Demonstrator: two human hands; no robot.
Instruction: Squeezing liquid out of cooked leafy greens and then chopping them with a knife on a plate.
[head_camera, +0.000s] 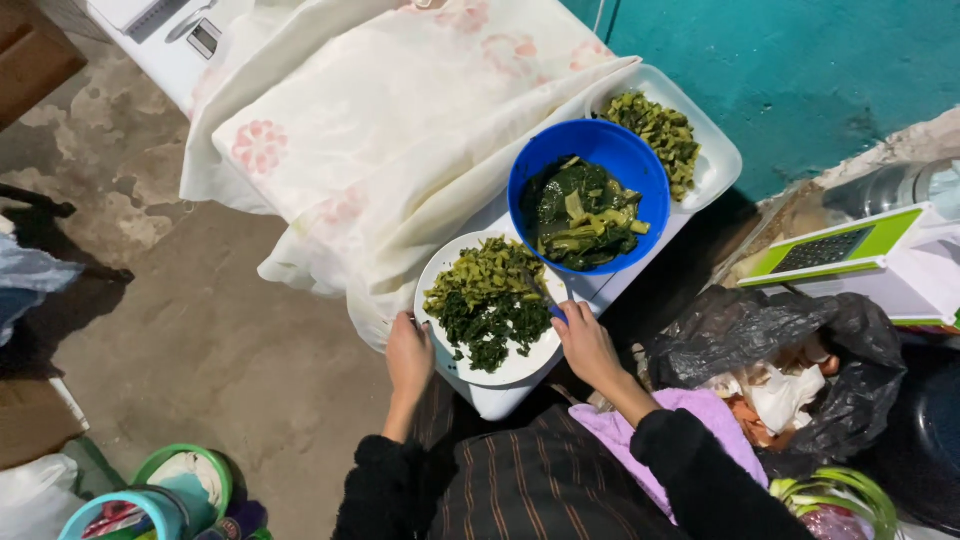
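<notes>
Half the white plate (520, 368) of chopped greens (490, 305) overhangs the bench (495, 398) at lower centre, so if my left hand (409, 357) gripping its rim slips while my right hand (585, 340), closed on a knife (545, 295), presses, it could tip.

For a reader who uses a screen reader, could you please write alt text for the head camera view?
Seen from above, a person's left hand steadies a white plate of chopped greens while the right hand holds a blue-handled utensil over it. Behind stand a blue bowl of cooked greens and a white tray of chopped stems, beside a floral cloth.
</notes>
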